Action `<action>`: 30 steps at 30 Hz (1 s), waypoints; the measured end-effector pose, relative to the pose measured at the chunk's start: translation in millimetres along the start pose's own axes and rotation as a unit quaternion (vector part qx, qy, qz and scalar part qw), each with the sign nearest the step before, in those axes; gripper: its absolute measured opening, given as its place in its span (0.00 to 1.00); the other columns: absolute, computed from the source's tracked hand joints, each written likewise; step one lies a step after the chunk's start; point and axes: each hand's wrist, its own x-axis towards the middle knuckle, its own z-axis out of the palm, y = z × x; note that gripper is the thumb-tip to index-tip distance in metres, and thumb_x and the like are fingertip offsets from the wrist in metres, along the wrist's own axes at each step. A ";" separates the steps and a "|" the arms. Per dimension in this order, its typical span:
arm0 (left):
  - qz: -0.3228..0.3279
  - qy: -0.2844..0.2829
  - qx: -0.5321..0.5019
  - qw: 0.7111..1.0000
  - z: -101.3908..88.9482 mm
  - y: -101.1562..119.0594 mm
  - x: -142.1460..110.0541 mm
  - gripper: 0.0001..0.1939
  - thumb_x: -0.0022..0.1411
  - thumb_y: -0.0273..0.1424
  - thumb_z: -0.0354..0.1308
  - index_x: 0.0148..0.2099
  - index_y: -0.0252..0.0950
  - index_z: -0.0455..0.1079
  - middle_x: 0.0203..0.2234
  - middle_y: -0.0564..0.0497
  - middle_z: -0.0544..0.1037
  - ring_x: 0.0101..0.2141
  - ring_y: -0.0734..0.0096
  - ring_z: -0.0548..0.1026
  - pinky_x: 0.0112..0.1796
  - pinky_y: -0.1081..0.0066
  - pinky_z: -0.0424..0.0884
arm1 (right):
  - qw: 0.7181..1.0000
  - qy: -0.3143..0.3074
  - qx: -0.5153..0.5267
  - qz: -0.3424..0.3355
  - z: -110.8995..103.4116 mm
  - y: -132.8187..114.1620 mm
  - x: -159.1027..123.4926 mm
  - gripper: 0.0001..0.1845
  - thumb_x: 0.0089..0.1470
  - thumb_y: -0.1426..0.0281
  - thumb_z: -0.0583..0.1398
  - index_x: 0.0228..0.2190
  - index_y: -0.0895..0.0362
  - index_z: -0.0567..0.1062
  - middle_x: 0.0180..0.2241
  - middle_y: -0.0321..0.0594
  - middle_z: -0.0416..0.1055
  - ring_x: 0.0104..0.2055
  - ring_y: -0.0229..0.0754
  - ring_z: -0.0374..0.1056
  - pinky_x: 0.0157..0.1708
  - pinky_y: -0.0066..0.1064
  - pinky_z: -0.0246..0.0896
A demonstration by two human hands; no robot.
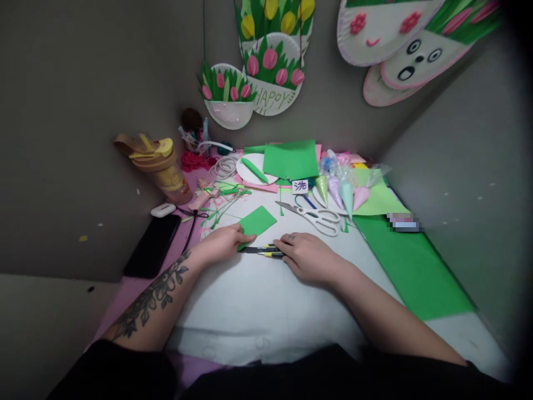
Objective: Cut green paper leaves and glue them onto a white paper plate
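Holding green paper rectangle (260, 220) in nearly closed left hand (222, 243), just far of blade (251, 250); gripping yellow-and-black utility knife (272, 254) in curled right hand (310, 258); advisably steering edge clear of left thumb.

The light is dim and soft, so the grey walls (104, 83) look dark. Outer parts are stretched and blurred, the right edge darkens to black, and 1 pixelated patch (403, 222) perhaps hides an object.

sleeves (120, 369) black; left forearm (182, 289) bears dark leafy tattoo (152, 299); right hand (311, 260), small dark finger mark (291, 237)
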 end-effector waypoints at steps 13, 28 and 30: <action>-0.094 0.081 0.037 0.992 3.0 17.5 -1.3 0.16 0.59 0.37 0.56 0.48 0.37 0.71 0.39 0.46 0.74 0.37 0.63 0.73 0.37 0.68 0.66 | 0.997 0.016 0.064 -0.041 -3.1 5.7 -6.3 0.19 0.55 0.74 0.55 0.49 0.57 0.72 0.40 0.46 0.73 0.42 0.47 0.66 0.43 0.38 0.57; -0.049 0.157 -0.122 0.979 6.6 45.1 -3.0 0.15 0.67 0.38 0.43 0.31 0.38 0.63 0.28 0.51 0.72 0.31 0.68 0.70 0.33 0.70 0.63 | 0.807 0.185 0.546 0.132 24.5 -0.9 10.5 0.12 0.52 0.63 0.61 0.36 0.57 0.77 0.30 0.39 0.71 0.30 0.39 0.66 0.30 0.31 0.62; -0.044 0.146 -0.118 0.981 10.0 51.4 -3.9 0.15 0.66 0.38 0.44 0.29 0.38 0.63 0.26 0.51 0.71 0.30 0.68 0.69 0.33 0.70 0.62 | 0.737 0.174 0.636 0.147 30.9 -7.9 16.3 0.14 0.48 0.60 0.64 0.32 0.58 0.76 0.27 0.37 0.70 0.28 0.38 0.66 0.28 0.30 0.61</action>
